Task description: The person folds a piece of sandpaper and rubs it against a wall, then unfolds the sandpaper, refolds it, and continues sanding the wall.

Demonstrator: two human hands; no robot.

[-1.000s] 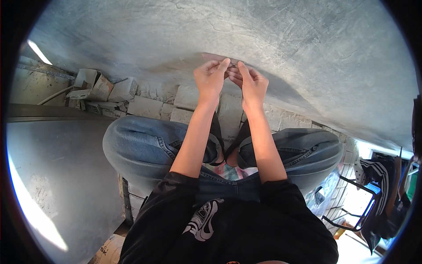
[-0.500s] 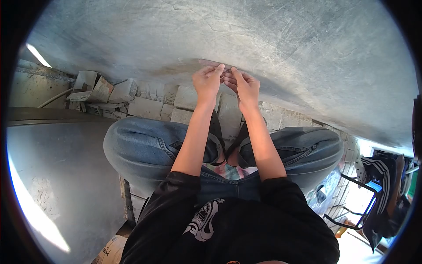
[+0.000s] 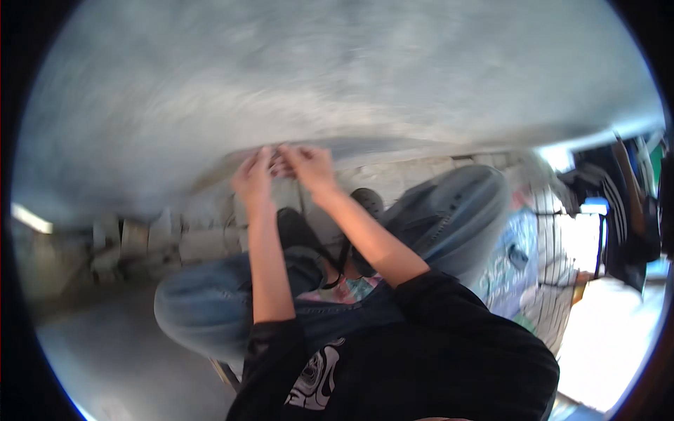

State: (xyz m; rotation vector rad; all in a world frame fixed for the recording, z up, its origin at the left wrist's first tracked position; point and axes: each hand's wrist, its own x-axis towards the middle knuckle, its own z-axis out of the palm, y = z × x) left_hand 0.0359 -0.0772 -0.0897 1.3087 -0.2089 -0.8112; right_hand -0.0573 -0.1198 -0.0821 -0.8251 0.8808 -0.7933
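Both of my hands meet at the lower edge of a large grey sheet-like surface (image 3: 351, 84), which is blurred by motion. My left hand (image 3: 254, 177) is closed, its thumb and fingers pinched together near the edge. Just to its right, my right hand (image 3: 307, 168) is closed too, with its fingertips close to those of the left. Whatever lies between the fingers is too small and blurred to make out. Below the hands are my feet in dark shoes (image 3: 366, 202) and my bent knees in jeans (image 3: 453, 210).
Pale bricks and blocks (image 3: 203, 245) line the ground beyond my knees. A patterned plastic sheet (image 3: 516, 259) lies to the right. Farther right are a dark metal frame (image 3: 602, 245) and hanging dark clothes with white stripes (image 3: 614, 196). A grey panel (image 3: 140, 351) is at lower left.
The whole view has swung and tilted. Both hands now appear farther left and lower, still close together at the edge, and the right knee appears higher.
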